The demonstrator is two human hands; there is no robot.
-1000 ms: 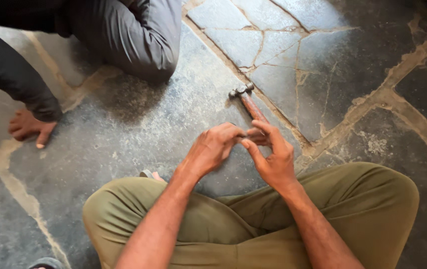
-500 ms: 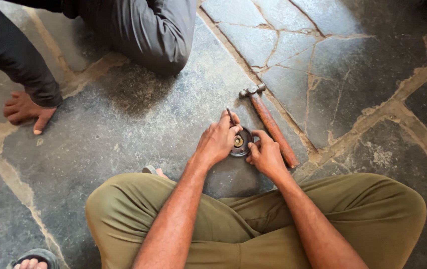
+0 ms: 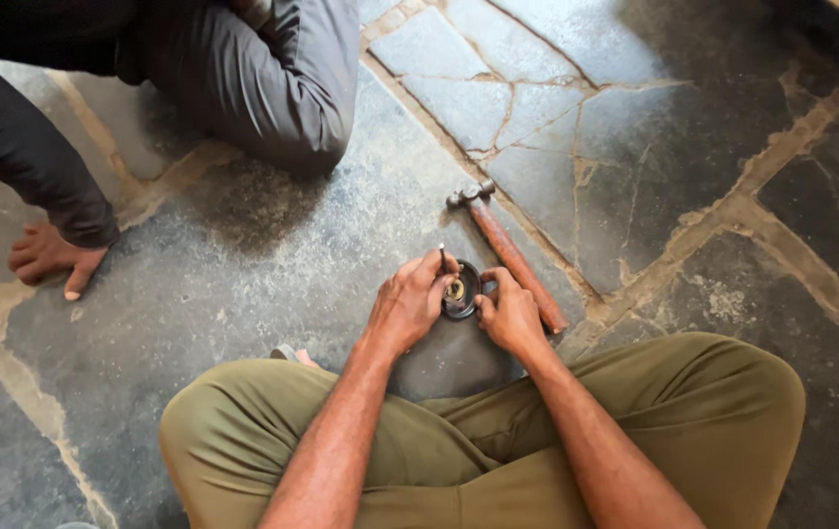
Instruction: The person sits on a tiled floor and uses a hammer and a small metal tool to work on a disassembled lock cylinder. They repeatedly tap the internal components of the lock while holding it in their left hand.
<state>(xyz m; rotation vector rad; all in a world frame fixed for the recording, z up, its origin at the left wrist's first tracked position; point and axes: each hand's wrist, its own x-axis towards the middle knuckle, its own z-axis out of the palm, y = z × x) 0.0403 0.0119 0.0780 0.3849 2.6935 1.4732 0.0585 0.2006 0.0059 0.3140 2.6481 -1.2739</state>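
Head view: our left hand (image 3: pixel 409 304) pinches a thin metal pin (image 3: pixel 443 258), fingers curled shut round it, over a small round dark metal part (image 3: pixel 460 290) on the stone floor (image 3: pixel 243 284). Our right hand (image 3: pixel 510 313) grips the part's rim at 3 o'clock. A wooden-handled hammer (image 3: pixel 512 257) lies touching at 2 o'clock. Another person's knee (image 3: pixel 292 98) is at 10 o'clock, well apart.

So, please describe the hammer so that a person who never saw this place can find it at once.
On the cracked stone floor, look just beyond the knees of the seated person in olive trousers. The hammer lies there, slanting past the right hand. It alone has a long reddish-brown handle and small metal head.
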